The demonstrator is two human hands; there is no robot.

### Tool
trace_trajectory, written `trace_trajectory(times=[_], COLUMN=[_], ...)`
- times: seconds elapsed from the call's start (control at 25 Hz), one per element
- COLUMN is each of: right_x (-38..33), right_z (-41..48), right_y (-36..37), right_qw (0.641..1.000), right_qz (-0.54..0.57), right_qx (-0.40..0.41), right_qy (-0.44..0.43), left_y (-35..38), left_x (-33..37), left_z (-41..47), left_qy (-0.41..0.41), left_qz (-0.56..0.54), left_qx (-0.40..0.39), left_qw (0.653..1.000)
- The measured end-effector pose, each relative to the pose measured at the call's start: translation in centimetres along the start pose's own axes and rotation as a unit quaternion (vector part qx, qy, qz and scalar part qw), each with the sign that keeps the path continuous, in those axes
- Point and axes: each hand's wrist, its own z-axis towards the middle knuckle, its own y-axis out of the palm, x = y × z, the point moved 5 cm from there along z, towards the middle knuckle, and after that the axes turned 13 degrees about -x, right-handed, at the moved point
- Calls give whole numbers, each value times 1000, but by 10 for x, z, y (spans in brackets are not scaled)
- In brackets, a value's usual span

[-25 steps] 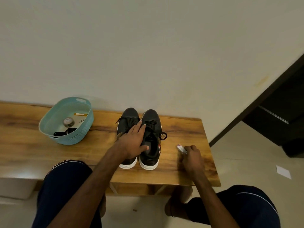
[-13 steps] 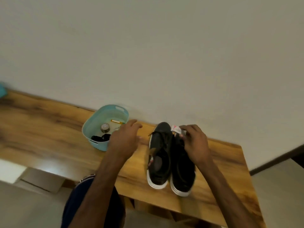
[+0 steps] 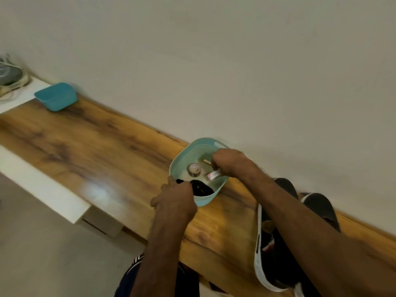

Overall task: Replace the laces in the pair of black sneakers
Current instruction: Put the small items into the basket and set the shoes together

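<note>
Sneakers (image 3: pixel 271 266) sit beside teal basket (image 3: pixel 203 202), partly hidden under right forearm (image 3: pixel 300 221).

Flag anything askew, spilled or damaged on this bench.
Nothing plainly stands out. The black sneakers sit side by side on the bench, heels toward its front edge, and nothing lies spilled around the basket.

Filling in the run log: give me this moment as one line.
left hand: at near rim of basket, grip unclear | right hand: pinches small packet over basket | sneakers: on bench
</note>
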Motion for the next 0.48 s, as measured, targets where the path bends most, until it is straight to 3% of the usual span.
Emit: trace_trajectory(times=[0.24, 0.48], right_x=[-11, -11], right_z=[27, 25], right_y=[10, 5], right_qw=[998, 998], right_qz=[9, 22], right_qx=[-55, -47], right_qy=[2, 19], left_y=[5, 6], left_x=[-7, -3], left_z=[5, 4], left_qy=[8, 11], left_qz=[-4, -11], left_qx=[-45, -54], left_qw=[999, 998])
